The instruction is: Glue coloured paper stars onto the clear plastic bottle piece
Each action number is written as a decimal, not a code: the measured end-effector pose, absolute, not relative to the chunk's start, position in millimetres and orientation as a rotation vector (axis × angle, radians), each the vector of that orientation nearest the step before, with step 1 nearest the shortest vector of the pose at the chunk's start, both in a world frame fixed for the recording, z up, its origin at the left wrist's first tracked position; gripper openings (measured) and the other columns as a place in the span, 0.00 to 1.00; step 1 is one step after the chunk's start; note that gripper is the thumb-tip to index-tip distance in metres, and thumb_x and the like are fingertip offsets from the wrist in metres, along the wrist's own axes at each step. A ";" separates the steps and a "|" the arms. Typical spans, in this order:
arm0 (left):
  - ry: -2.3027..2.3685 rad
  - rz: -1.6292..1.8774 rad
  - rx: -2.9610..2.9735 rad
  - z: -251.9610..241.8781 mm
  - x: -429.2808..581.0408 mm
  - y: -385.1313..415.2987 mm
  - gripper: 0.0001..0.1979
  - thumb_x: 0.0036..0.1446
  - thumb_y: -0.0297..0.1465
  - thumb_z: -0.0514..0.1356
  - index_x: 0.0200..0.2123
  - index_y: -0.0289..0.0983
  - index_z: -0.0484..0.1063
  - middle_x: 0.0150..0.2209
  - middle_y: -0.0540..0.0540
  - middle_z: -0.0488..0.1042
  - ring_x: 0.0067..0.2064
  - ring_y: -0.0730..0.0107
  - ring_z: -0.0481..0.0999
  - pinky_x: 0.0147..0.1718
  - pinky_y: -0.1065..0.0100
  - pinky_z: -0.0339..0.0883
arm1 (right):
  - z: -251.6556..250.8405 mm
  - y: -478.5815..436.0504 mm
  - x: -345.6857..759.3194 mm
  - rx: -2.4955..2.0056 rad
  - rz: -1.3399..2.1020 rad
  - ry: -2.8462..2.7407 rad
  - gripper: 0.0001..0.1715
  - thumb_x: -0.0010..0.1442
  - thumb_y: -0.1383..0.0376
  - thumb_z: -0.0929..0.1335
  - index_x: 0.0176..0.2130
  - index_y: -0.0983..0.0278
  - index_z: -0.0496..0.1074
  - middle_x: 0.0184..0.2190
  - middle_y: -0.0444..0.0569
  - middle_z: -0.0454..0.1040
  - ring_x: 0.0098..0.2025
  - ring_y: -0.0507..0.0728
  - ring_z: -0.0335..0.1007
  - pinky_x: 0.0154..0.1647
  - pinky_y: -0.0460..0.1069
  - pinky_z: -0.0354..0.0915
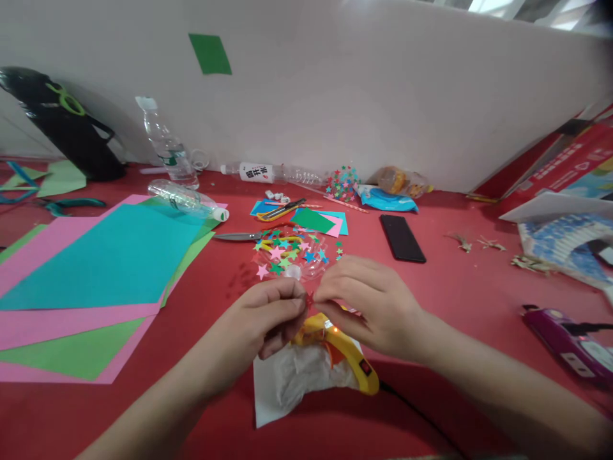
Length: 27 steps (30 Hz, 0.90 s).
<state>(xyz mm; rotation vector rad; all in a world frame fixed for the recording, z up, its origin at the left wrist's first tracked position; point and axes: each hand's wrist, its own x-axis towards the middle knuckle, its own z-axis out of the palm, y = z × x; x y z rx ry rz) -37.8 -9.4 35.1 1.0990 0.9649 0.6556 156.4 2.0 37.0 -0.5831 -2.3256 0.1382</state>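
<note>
My left hand (275, 313) is closed in a pinch, thumb against fingers. Close by on its right, my right hand (366, 303) also has its fingertips drawn together. Whatever lies at the fingertips is too small to make out. Under both hands a yellow hot glue gun (361, 364) with an orange trigger rests on crumpled white tissue (306, 374) and a white sheet, a small light glowing on it. Just beyond the fingers lies a clear plastic bottle piece (316, 265) decorated with paper stars (276, 253) in several colours, partly hidden by my hands.
Coloured paper sheets (110, 255) cover the left side. Scissors (239, 236), a box cutter (282, 209) and a black phone (402, 237) lie farther back. Plastic bottles (170, 150) line the wall. A purple power strip (567, 342) sits at right.
</note>
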 end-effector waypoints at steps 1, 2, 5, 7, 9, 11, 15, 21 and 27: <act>0.973 0.654 1.088 35.8 -37.7 -9.3 0.11 0.51 0.37 0.59 0.23 0.37 0.64 0.20 0.54 0.61 0.18 0.82 0.53 0.14 0.78 0.44 | 35.3 2.9 156.3 -0.576 0.128 -2.325 0.07 0.66 0.70 0.64 0.35 0.66 0.70 0.32 0.48 0.74 0.34 0.52 0.66 0.38 0.47 0.64; 0.990 0.653 1.092 36.3 -37.8 -9.4 0.11 0.51 0.37 0.59 0.23 0.37 0.65 0.19 0.53 0.62 0.19 0.81 0.54 0.14 0.77 0.44 | 33.8 3.6 156.9 -0.579 0.126 -2.324 0.07 0.66 0.71 0.64 0.35 0.66 0.70 0.32 0.48 0.74 0.34 0.52 0.66 0.38 0.47 0.64; 1.111 0.723 1.285 36.3 -40.4 -9.6 0.09 0.52 0.38 0.58 0.27 0.39 0.70 0.20 0.52 0.63 0.19 0.77 0.56 0.15 0.74 0.48 | 33.4 7.1 161.3 -0.603 0.169 -2.311 0.07 0.65 0.71 0.64 0.36 0.65 0.71 0.32 0.48 0.74 0.34 0.51 0.66 0.37 0.47 0.63; 1.256 0.908 1.609 34.1 -43.9 -9.2 0.06 0.53 0.36 0.59 0.32 0.42 0.73 0.23 0.52 0.66 0.22 0.73 0.62 0.18 0.72 0.56 | 37.1 11.7 164.2 -0.652 0.200 -2.280 0.06 0.65 0.71 0.65 0.35 0.65 0.71 0.31 0.46 0.73 0.33 0.51 0.66 0.36 0.47 0.63; 1.394 1.111 2.018 29.2 -47.8 -7.9 0.07 0.54 0.33 0.61 0.38 0.43 0.73 0.30 0.49 0.70 0.31 0.68 0.69 0.29 0.67 0.65 | 42.6 17.7 165.2 -0.709 0.209 -2.262 0.06 0.64 0.71 0.66 0.35 0.66 0.71 0.29 0.45 0.72 0.33 0.51 0.65 0.35 0.47 0.62; 1.481 1.167 2.355 21.9 -50.2 -5.7 0.10 0.53 0.31 0.61 0.41 0.42 0.74 0.40 0.45 0.70 0.41 0.61 0.70 0.41 0.60 0.66 | 47.2 23.4 164.1 -0.720 0.214 -2.296 0.06 0.64 0.69 0.66 0.34 0.66 0.72 0.28 0.44 0.70 0.32 0.51 0.64 0.35 0.47 0.60; 1.550 1.058 2.617 5.4 -48.5 -1.8 0.13 0.53 0.31 0.63 0.44 0.39 0.74 0.50 0.38 0.64 0.50 0.51 0.66 0.49 0.50 0.62 | 46.0 29.5 160.7 -0.681 0.249 -2.416 0.08 0.65 0.69 0.65 0.33 0.65 0.72 0.28 0.45 0.69 0.32 0.51 0.62 0.34 0.48 0.59; 1.529 1.094 2.699 -3.6 -43.7 0.6 0.11 0.55 0.29 0.61 0.43 0.42 0.74 0.55 0.37 0.62 0.51 0.49 0.65 0.50 0.47 0.61 | 31.3 31.5 161.0 -0.664 0.234 -2.425 0.09 0.65 0.69 0.65 0.33 0.65 0.72 0.29 0.46 0.71 0.32 0.52 0.61 0.33 0.48 0.57; 1.523 1.143 2.601 -5.2 -42.0 4.5 0.10 0.55 0.25 0.59 0.39 0.44 0.74 0.56 0.40 0.61 0.50 0.50 0.64 0.46 0.47 0.63 | 23.7 34.4 159.1 -0.607 0.070 -2.507 0.11 0.66 0.69 0.64 0.32 0.66 0.72 0.27 0.47 0.70 0.31 0.52 0.58 0.34 0.49 0.58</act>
